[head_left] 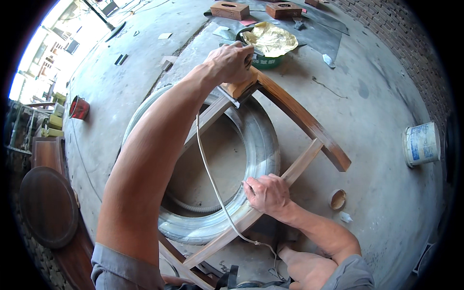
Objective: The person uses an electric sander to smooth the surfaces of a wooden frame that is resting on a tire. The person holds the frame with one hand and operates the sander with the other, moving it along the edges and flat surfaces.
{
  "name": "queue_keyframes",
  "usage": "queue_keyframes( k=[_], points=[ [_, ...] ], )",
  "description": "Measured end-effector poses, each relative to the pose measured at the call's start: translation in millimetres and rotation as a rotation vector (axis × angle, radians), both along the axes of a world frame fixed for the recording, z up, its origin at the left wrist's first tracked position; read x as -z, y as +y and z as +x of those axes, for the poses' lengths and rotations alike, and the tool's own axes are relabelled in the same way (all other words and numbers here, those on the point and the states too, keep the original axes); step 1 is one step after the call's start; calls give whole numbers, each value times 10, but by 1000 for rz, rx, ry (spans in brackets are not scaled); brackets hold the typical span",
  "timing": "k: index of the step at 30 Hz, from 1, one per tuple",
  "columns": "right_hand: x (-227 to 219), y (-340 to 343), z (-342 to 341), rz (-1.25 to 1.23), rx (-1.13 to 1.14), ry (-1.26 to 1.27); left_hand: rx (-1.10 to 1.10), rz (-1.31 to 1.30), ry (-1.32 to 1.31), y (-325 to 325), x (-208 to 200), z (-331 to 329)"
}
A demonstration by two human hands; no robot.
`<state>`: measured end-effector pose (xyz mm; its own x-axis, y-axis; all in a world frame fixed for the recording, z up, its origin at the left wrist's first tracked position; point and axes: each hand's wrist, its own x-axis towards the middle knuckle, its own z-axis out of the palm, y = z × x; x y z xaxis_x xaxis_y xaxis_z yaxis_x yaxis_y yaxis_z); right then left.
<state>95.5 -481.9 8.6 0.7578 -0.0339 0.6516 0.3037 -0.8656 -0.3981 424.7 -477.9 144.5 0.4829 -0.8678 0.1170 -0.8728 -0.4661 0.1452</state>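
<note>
A wooden frame [299, 118], like part of a chair, lies across a dusty grey tyre [266, 140]. One curved bar is glossy orange-brown; the rails are paler and dull. My left hand [231, 64] is closed at the frame's far corner, knuckles up. Something dark shows between its fingers, too small to name. Nearer me, my right hand [268, 194] has its fingers curled round the pale rail [304, 159]. A white cord [209, 169] hangs across the tyre's opening and runs down to the near rail.
Beyond my left hand stands a green basin [267, 62] with crumpled yellowish sheeting [270, 38] on it. Two carved brown boxes [229, 10] sit farther back. A white bucket [422, 144] is at right, a red bucket [79, 108] at left, with a dark oval panel [48, 208] below.
</note>
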Motion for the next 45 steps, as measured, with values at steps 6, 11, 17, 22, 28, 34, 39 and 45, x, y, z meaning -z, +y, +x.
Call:
queue_keyframes(
  k=[6,11,17,22,28,34,39,45],
  points=[
    [-50,-10,-23,-11,-39,216,-26,15,4,-4,-29,-38],
    [259,-2,-133,-130,21,113,14,-31,-15,196,31,-88],
    [56,5,-82,-9,-8,248,12,-54,-4,181,36,-21],
    [-28,1,-30,31,-7,175,-12,3,-12,-16,13,-28],
    [-22,-19,-37,-15,-28,133,3,-57,-18,172,35,-70],
    [93,-31,-67,-59,-50,120,9,-56,-2,512,-5,-175],
    [74,-27,-50,-52,-64,125,2,-23,9,783,-32,-291],
    [64,-50,-55,-32,-42,99,-10,-5,32,913,-56,-364]
  ],
)
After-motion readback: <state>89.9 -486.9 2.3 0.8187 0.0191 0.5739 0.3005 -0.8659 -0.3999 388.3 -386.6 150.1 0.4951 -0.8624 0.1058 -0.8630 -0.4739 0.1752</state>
